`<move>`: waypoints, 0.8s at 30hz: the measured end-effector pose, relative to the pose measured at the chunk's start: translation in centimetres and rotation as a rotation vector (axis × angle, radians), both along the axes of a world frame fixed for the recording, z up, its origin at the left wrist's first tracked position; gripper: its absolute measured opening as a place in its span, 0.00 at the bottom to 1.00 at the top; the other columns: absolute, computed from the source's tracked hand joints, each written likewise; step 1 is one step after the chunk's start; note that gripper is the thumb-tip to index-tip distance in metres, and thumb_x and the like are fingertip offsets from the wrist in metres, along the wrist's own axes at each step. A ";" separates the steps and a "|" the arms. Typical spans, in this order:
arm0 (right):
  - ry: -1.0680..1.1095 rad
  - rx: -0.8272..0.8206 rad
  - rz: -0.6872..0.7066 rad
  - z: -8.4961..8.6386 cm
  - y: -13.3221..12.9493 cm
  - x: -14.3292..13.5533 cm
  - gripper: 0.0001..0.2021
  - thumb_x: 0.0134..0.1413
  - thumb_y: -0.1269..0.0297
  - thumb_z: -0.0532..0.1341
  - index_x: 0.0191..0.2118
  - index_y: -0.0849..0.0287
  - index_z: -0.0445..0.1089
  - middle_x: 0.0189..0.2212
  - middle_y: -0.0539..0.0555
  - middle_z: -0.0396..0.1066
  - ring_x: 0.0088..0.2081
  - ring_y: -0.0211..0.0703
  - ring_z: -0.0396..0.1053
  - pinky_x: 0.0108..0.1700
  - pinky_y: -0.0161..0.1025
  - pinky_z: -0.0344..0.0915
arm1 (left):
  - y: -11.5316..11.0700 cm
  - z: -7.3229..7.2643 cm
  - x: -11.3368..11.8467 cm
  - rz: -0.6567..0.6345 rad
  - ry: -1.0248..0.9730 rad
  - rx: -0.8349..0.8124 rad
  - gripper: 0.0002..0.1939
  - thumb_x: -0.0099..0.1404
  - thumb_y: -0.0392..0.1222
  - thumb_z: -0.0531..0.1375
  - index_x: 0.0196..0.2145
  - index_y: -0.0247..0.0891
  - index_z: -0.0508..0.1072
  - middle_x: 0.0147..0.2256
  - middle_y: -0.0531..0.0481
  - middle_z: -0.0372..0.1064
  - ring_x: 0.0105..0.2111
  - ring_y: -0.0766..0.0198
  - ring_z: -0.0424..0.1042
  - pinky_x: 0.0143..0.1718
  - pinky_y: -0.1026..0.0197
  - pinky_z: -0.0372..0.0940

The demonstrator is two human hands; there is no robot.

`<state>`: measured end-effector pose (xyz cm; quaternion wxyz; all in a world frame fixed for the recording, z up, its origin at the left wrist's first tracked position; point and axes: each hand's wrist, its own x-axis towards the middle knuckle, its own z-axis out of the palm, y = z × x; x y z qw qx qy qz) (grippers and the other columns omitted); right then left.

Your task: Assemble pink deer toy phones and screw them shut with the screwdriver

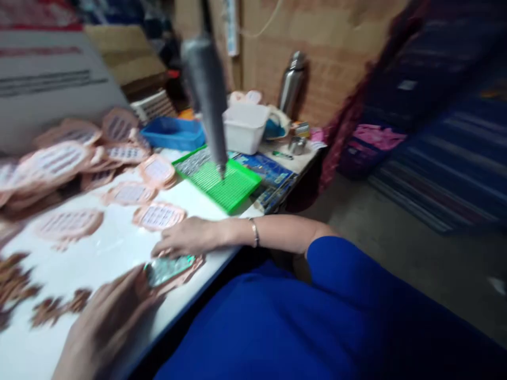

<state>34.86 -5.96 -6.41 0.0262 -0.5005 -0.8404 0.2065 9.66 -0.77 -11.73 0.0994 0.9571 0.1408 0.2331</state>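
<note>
A pink plastic piece (182, 279) with a clear, green-edged part (168, 270) on top lies near the table's front edge. My left hand (109, 316) is closed around its left end, with the fingers blurred. From the far side my right hand (190, 236) rests against it, fingers bent down and close together; their tips are partly hidden. Just beyond the right hand lies a pink oval piece with a white slotted panel (160, 215). A grey electric screwdriver (208, 95) hangs tip down over a green ribbed tray (225, 184), free of both hands.
Several pink pieces (59, 161) are heaped at the left, and small brown parts (49, 310) lie at the front left. Behind the tray stand a blue bin (173, 133), a white container (244, 129) and a steel bottle (292, 84). Cardboard (336, 58) rises at the back.
</note>
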 end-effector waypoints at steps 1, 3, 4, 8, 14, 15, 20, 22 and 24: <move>0.005 0.008 -0.001 -0.2 0.0 0.0 0.12 0.72 0.67 0.56 0.54 0.60 0.72 0.45 0.57 0.72 0.49 0.40 0.68 0.39 0.32 0.60 | -0.5 0.0 0.0 0.060 0.032 -0.055 0.37 0.70 0.42 0.58 0.72 0.62 0.51 0.48 0.49 0.77 0.41 0.53 0.80 0.37 0.55 0.78; -0.023 0.000 0.006 -0.5 0.1 0.1 0.14 0.73 0.67 0.54 0.56 0.62 0.73 0.44 0.59 0.71 0.46 0.42 0.68 0.39 0.35 0.59 | -1.2 -0.2 0.0 0.149 0.027 -0.153 0.32 0.72 0.42 0.58 0.70 0.59 0.57 0.51 0.49 0.75 0.44 0.56 0.79 0.42 0.56 0.76; -0.019 -0.004 0.028 -0.7 0.2 0.3 0.16 0.73 0.68 0.53 0.57 0.62 0.73 0.44 0.59 0.70 0.45 0.43 0.67 0.40 0.36 0.60 | -1.5 -0.5 0.0 0.184 -0.060 -0.165 0.30 0.72 0.43 0.59 0.69 0.57 0.60 0.49 0.49 0.76 0.42 0.57 0.79 0.42 0.57 0.75; 0.055 0.054 0.115 -1.7 0.0 1.0 0.21 0.72 0.55 0.55 0.60 0.61 0.73 0.44 0.60 0.69 0.44 0.46 0.66 0.44 0.40 0.63 | -2.9 -1.9 0.4 0.274 -0.150 -0.288 0.35 0.71 0.47 0.63 0.71 0.52 0.56 0.51 0.46 0.76 0.44 0.58 0.78 0.45 0.56 0.74; 0.132 0.247 0.161 -4.1 -0.5 1.8 0.24 0.68 0.48 0.60 0.59 0.62 0.72 0.45 0.61 0.69 0.45 0.48 0.66 0.47 0.43 0.65 | -4.2 -2.4 0.6 0.354 -0.206 -0.473 0.41 0.68 0.50 0.66 0.72 0.52 0.53 0.54 0.46 0.75 0.46 0.56 0.78 0.50 0.51 0.75; 0.157 0.271 0.162 -4.4 -0.5 1.8 0.25 0.68 0.47 0.59 0.59 0.62 0.72 0.45 0.60 0.69 0.45 0.47 0.66 0.47 0.43 0.66 | -4.2 -2.5 0.5 0.355 -0.217 -0.499 0.42 0.67 0.51 0.66 0.72 0.53 0.53 0.55 0.45 0.74 0.46 0.56 0.78 0.51 0.50 0.74; 0.174 0.280 0.130 -4.6 -0.6 1.9 0.26 0.68 0.44 0.57 0.57 0.61 0.73 0.44 0.59 0.69 0.44 0.46 0.65 0.45 0.41 0.65 | -4.2 -2.3 0.5 0.356 -0.224 -0.542 0.43 0.67 0.53 0.67 0.73 0.56 0.52 0.56 0.46 0.74 0.47 0.55 0.78 0.53 0.48 0.74; 0.184 0.278 0.121 -4.6 -0.7 1.9 0.27 0.68 0.42 0.56 0.57 0.61 0.74 0.44 0.59 0.68 0.43 0.45 0.65 0.45 0.41 0.65 | -4.3 -2.0 0.6 0.356 -0.201 -0.539 0.43 0.67 0.51 0.67 0.73 0.56 0.50 0.56 0.46 0.73 0.49 0.55 0.78 0.54 0.48 0.74; 0.210 0.282 0.111 -4.8 -0.8 2.0 0.28 0.68 0.42 0.55 0.58 0.60 0.73 0.44 0.59 0.68 0.43 0.44 0.65 0.45 0.41 0.65 | -4.4 -1.8 0.7 0.357 -0.187 -0.537 0.44 0.67 0.50 0.67 0.73 0.57 0.49 0.57 0.46 0.73 0.50 0.55 0.78 0.55 0.48 0.74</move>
